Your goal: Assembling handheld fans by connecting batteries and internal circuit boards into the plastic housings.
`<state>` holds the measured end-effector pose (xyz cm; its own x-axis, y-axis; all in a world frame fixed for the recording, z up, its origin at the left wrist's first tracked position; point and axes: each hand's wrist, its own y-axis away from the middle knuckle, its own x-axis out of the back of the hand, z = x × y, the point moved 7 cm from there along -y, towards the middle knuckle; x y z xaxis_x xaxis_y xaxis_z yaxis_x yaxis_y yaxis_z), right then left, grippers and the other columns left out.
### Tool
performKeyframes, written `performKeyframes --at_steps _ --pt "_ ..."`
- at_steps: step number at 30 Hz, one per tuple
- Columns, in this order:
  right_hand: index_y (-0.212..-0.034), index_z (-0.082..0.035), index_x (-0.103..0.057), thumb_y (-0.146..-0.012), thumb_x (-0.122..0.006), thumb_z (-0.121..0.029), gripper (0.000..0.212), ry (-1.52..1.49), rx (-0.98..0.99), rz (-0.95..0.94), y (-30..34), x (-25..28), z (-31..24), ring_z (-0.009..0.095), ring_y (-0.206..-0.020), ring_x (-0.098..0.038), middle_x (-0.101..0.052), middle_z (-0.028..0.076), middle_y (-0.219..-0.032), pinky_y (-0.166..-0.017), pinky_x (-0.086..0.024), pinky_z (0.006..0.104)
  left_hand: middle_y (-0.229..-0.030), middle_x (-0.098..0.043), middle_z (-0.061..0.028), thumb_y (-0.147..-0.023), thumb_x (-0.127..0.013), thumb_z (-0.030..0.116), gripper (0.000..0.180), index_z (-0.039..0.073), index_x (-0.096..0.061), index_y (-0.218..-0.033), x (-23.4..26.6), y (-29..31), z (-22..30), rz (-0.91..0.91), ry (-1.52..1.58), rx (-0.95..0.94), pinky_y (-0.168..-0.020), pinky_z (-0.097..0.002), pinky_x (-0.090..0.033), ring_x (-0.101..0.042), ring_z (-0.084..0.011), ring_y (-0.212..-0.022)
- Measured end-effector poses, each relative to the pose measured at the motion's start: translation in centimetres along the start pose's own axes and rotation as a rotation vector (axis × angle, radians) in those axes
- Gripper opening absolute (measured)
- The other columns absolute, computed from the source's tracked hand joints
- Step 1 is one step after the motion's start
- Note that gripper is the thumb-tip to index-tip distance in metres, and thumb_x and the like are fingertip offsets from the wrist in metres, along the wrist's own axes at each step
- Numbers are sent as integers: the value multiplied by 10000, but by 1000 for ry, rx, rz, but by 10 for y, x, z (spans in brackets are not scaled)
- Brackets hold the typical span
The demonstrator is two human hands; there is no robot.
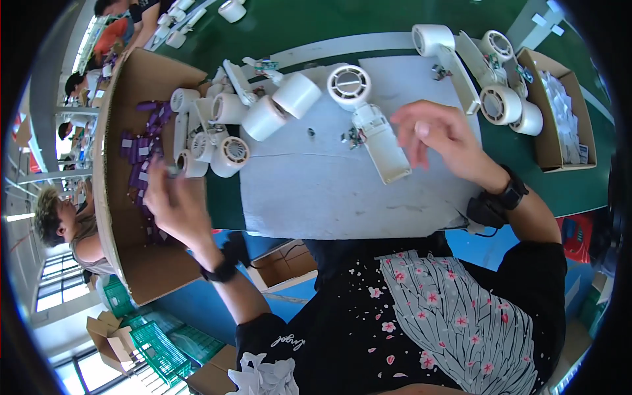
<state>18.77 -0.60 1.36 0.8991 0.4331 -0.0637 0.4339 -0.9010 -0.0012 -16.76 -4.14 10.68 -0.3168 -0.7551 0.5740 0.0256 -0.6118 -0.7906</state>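
My left hand reaches over the near rim of a cardboard box at the left. Motion smears its fingers, which are close to several purple cylinders that look like battery cells; whether it holds one I cannot tell. On the grey mat lies a white handheld fan, its round grille away from me and its handle opened. A small green circuit board hangs out beside the handle. My right hand hovers just right of that handle, fingers loosely bent and apart, with nothing in them.
More white fan bodies crowd the mat's left side, and others stand at the right. A carton of white pieces sits at the far right. A small dark part lies on the mat. Another person is beyond the left box.
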Motion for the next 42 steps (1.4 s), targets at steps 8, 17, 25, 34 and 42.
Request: performKeyframes --at_steps 8,17,25,34,42 --pt "-1147 -34 -593 -946 -582 -173 244 -445 -44 -54 -5 -8 23 111 -702 -563 -589 48 -955 -578 -440 247 -1202 -571 -148 -654 -825 114 586 81 -573 -1182 -105 41 152 -609 588 -104 -927 -392 -461 -565 -341 -1064" --pt "-1068 -35 -623 -829 -674 -22 244 674 468 170 -15 0 4 172 -724 -573 -555 66 -909 -608 -464 281 -980 -591 -124 -658 -829 137 524 52 -515 -1070 -170 44 150 -1050 690 119 -812 -360 -479 -585 -276 -919" --pt "-964 -28 -669 -748 -729 16 228 881 464 179 -18 -5 4 209 -746 -601 -575 85 -910 -646 -503 299 -876 -563 -82 -646 -833 133 476 52 -522 -998 -191 29 166 -1139 929 -84 -718 -332 -468 -562 -225 -785" --pt "-895 -26 -702 -703 -773 2 207 863 370 186 -12 -13 -8 192 -729 -619 -580 79 -922 -615 -510 288 -893 -555 -60 -661 -830 112 417 52 -555 -968 -180 29 159 -1052 1037 -95 -706 -322 -466 -576 -184 -811" --pt "-869 -38 -711 -657 -806 -6 234 910 336 163 -11 -19 -12 163 -691 -596 -561 66 -910 -603 -493 268 -984 -586 -24 -743 -762 -23 351 14 -635 -1067 -179 47 144 -1155 1294 370 -828 -262 -501 -584 -116 -954"
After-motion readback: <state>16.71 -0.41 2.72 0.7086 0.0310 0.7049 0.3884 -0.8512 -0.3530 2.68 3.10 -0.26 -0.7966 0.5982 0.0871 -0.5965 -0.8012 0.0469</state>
